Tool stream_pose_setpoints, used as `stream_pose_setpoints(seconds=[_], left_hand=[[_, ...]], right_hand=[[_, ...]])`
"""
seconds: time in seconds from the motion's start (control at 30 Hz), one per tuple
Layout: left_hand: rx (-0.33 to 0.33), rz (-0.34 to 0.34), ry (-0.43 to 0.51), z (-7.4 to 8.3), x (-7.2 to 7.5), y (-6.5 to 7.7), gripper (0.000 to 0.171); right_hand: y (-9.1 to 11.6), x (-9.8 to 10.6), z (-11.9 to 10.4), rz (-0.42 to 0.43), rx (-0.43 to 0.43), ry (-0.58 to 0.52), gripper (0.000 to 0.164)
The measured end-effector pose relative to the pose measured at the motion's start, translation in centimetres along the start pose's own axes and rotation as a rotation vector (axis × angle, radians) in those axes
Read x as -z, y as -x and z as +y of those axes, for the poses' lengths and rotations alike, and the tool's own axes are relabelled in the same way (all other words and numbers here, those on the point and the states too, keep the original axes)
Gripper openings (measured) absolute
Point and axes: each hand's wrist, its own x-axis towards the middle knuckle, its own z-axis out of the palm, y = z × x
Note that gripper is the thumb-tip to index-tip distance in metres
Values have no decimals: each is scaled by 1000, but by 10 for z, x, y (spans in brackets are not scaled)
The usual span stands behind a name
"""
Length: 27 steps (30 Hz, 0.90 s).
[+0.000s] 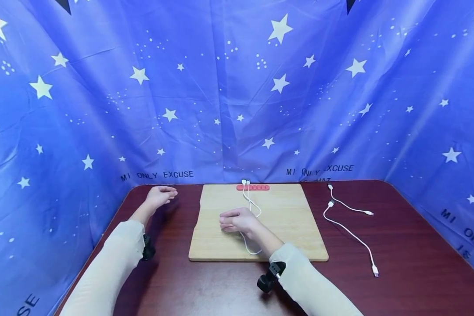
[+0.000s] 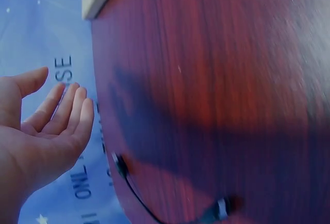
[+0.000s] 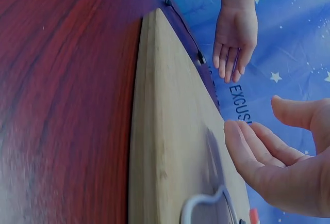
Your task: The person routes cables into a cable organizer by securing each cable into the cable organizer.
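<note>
My left hand [image 1: 159,198] hovers over the far left of the table, its fingers loosely bent and nothing in them. Near it a short black cable [image 2: 135,192] lies on the table in the left wrist view; in the head view the left hand and forearm hide it. Above the wooden board [image 1: 288,228] is my right hand [image 1: 240,220], also empty, with thumb and fingers spread apart in the right wrist view. Beneath it white cables [image 1: 249,253] run across the board, partly covered by the hand. Their plugs [image 1: 245,181] sit at a red cable holder [image 1: 260,188] on the board's far edge.
Two more white cables lie on the dark red table right of the board, a shorter one [image 1: 349,207] farther back and a longer one [image 1: 351,234] nearer. A blue star-patterned curtain [image 1: 237,87] encloses the table's back and sides.
</note>
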Motion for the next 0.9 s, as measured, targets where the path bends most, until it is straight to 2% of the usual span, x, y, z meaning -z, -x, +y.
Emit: stream_pose_setpoints(seconds=[0.2,0.57,0.67,0.8,0.9], left_hand=[[42,39,-24,-10,17,5,41],[67,90,-27,-29,44,10,42],[80,115,-68,-32,49,8,41],[102,168,-167,-34,55,9,40],[115,180,-232,-36,61,12,40]], right_hand=[[-3,-13,0,13,-14,-20,33],[-6,-41,-2,-54,-15,-15,33],[-7,-50,-2,-59,-8,-11,32],[-8,-61,-2,-63,-4,-6,33],[-8,-71,-3,-68,-7,-9,34]])
